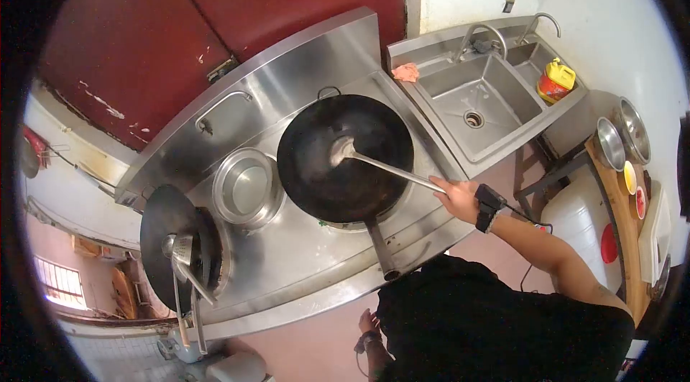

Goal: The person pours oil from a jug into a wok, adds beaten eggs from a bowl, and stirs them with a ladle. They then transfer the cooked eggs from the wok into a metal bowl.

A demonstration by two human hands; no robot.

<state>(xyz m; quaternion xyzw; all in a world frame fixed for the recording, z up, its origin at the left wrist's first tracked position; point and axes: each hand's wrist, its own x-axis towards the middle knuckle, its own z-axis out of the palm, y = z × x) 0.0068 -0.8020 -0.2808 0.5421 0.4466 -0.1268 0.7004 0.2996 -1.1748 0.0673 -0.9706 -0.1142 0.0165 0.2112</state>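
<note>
A black wok (pixel 316 184) sits on the steel stove, its handle toward me. My right hand (pixel 460 199) is closed round the end of a long-handled wok spatula (pixel 392 168). The spatula's head rests inside the wok, left of its middle. No food can be made out in the wok. My left hand (pixel 368 321) hangs low at my side, below the stove's front edge, its fingers loosely apart and nothing visible in it. Both wrists carry a dark strap or device with a cable.
Left of the wok stands a round metal pot (pixel 246 184). Farther left, a second wok (pixel 165 217) holds several long-handled utensils. A double sink (pixel 480 87) adjoins on the right, with a yellow-red jug (pixel 555 82) and an orange cloth (pixel 405 72). Bowls line a wooden shelf (pixel 618 217).
</note>
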